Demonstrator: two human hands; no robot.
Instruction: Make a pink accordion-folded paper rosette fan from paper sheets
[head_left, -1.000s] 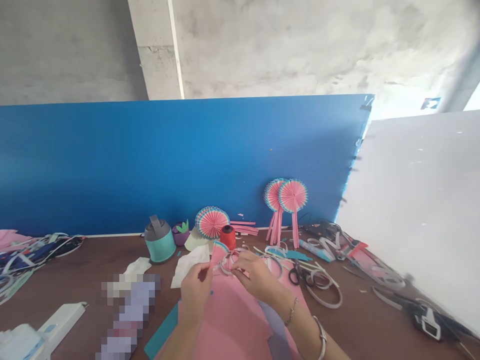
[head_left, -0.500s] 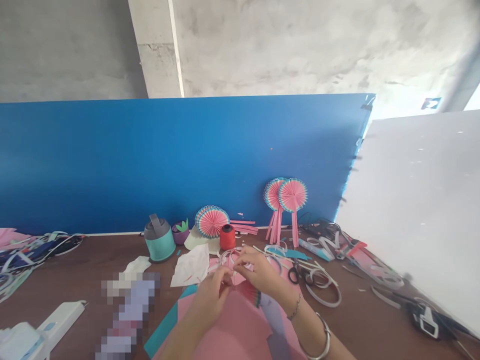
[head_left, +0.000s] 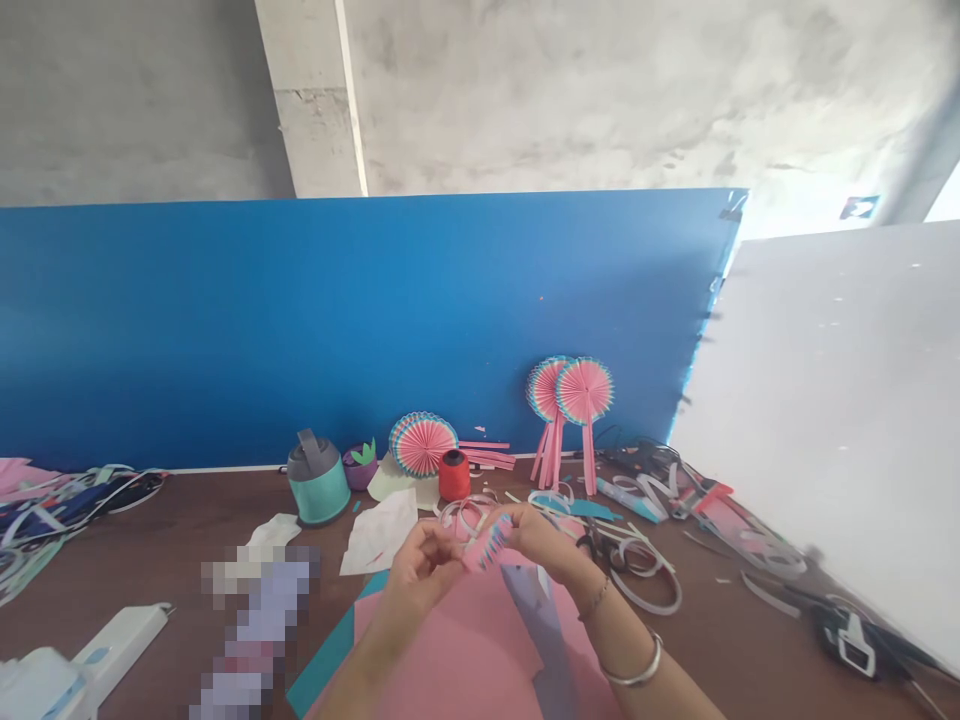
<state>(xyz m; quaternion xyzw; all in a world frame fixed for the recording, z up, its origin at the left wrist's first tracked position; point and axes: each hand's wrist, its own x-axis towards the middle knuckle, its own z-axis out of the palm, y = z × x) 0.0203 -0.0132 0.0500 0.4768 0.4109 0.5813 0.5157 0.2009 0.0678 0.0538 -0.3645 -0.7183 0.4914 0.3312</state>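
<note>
Between my two hands is a small pleated paper fan [head_left: 489, 545], pink with a striped blue-green edge. My left hand [head_left: 426, 562] pinches its left end between thumb and fingers. At the other end, my right hand [head_left: 531, 535] is closed round the folds, its fingertips partly hidden by the paper. Under both hands lie large pink paper sheets [head_left: 457, 650], with a teal sheet [head_left: 330, 650] showing at the left and a greyish-lilac piece [head_left: 544, 620] on top. Just beyond my hands stands a red thread spool [head_left: 454, 475].
Finished pink rosettes [head_left: 586, 390] lean on the blue panel [head_left: 300, 330]; another rosette [head_left: 424, 444] lies near a teal cup [head_left: 319, 485]. Scissors [head_left: 592, 548] and curled paper strips [head_left: 652, 580] lie right of my hands. White paper [head_left: 379, 530] lies to the left.
The pleated fan has been raised and turned, so its striped edge now shows between my hands. My right hand has lowered slightly and shifted right; my left hand stays close to its earlier place.
</note>
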